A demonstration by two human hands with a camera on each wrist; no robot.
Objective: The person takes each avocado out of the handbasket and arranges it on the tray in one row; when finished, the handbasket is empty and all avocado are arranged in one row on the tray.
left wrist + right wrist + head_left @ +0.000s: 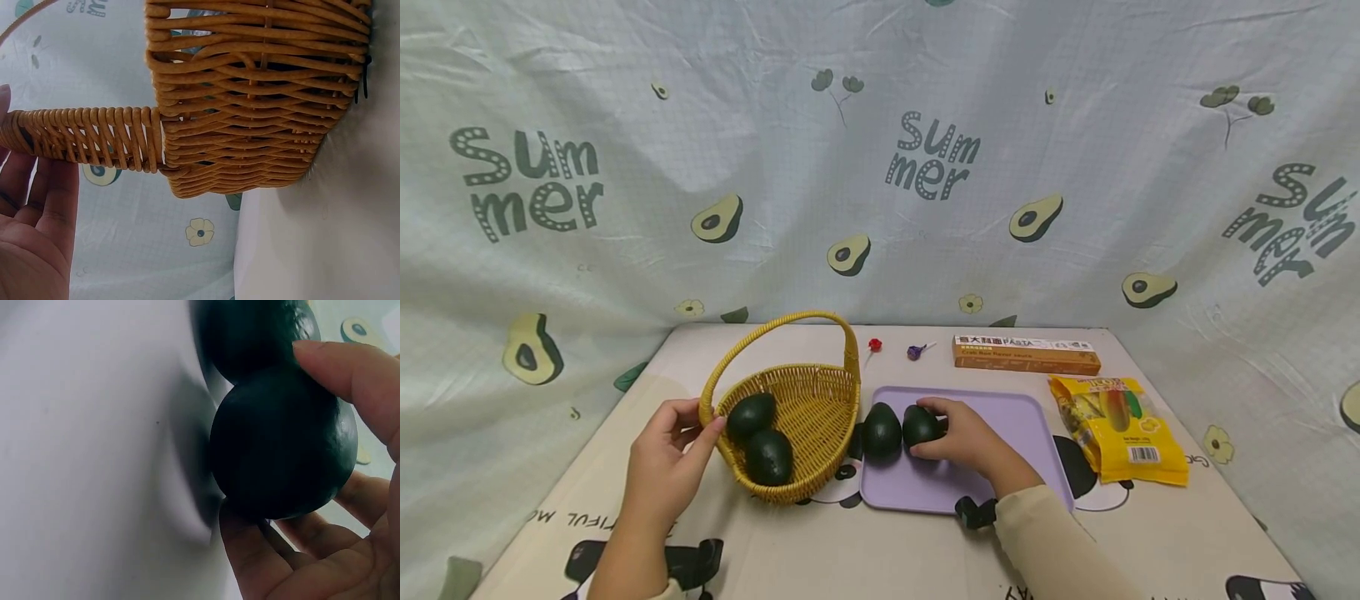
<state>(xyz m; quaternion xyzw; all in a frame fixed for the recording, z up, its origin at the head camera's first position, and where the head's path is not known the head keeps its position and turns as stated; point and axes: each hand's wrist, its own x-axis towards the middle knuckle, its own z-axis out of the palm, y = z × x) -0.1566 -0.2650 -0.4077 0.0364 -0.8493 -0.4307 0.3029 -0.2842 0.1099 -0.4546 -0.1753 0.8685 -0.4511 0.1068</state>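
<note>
My left hand [673, 454] grips the handle [87, 134] of a yellow wicker basket [816, 417] at its left side. Inside that basket lie two dark green avocados [769, 457], side by side on the left. To the right, a pale purple tray [1000, 417] bears two more. My right hand [958, 437] holds one avocado [284, 447] there between thumb and fingers. The other tray avocado [882, 433] lies just left of it, near the tray's left edge, and overlaps it in the right wrist view.
Behind the tray are a red lollipop [875, 344], a purple-wrapped lollipop [916, 352] and a long pasta box [1026, 357]. A yellow mango candy bag [1123, 429] lies right of the tray. A printed cloth [880, 250] hangs behind the table.
</note>
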